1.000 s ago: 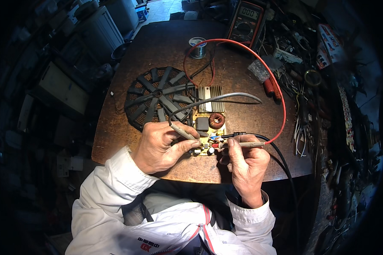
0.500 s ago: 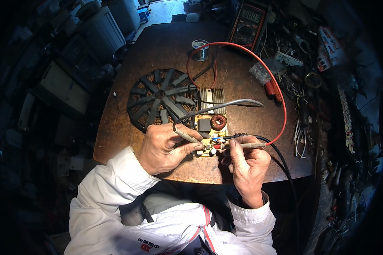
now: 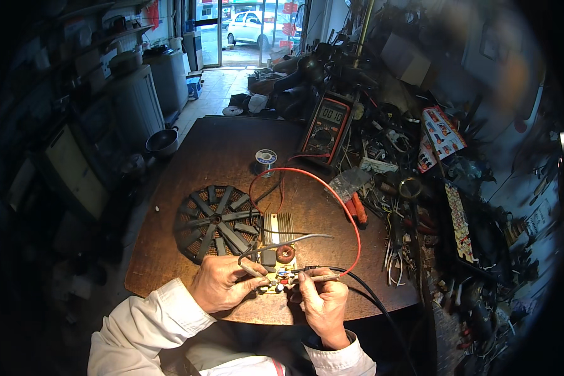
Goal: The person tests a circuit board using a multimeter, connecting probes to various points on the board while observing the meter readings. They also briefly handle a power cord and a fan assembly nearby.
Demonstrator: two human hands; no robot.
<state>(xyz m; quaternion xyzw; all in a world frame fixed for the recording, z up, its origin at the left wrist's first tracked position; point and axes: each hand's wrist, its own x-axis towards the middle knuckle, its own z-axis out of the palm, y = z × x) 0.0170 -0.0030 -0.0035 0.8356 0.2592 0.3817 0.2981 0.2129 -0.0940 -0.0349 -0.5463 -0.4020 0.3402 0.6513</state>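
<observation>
My left hand (image 3: 219, 287) pinches a test probe (image 3: 252, 269) with a grey-black lead, angled down at a small yellow circuit board (image 3: 271, 291). My right hand (image 3: 324, 302) grips a second test probe (image 3: 324, 277) with a red lead (image 3: 356, 229), pointing left over the same board. Whether the tips touch the board is too small to tell. On the board are a copper-wound ring coil (image 3: 286, 254) and a finned heat sink (image 3: 278, 229). A round induction coil (image 3: 217, 220) with black spokes lies to its left. The multimeter (image 3: 328, 125) beyond has a lit display.
A solder spool (image 3: 266, 160) stands toward the table's far side. Red-handled pliers (image 3: 357, 210) and heaped tools and wires crowd the right. A black cord (image 3: 373, 294) runs off the wooden table (image 3: 169, 266). A dark pan (image 3: 162, 142) stands at left; a glass door is ahead.
The view has tipped upward, so the door and a parked car outside now show. Both hands keep their probes over the board. The multimeter's reading has changed.
</observation>
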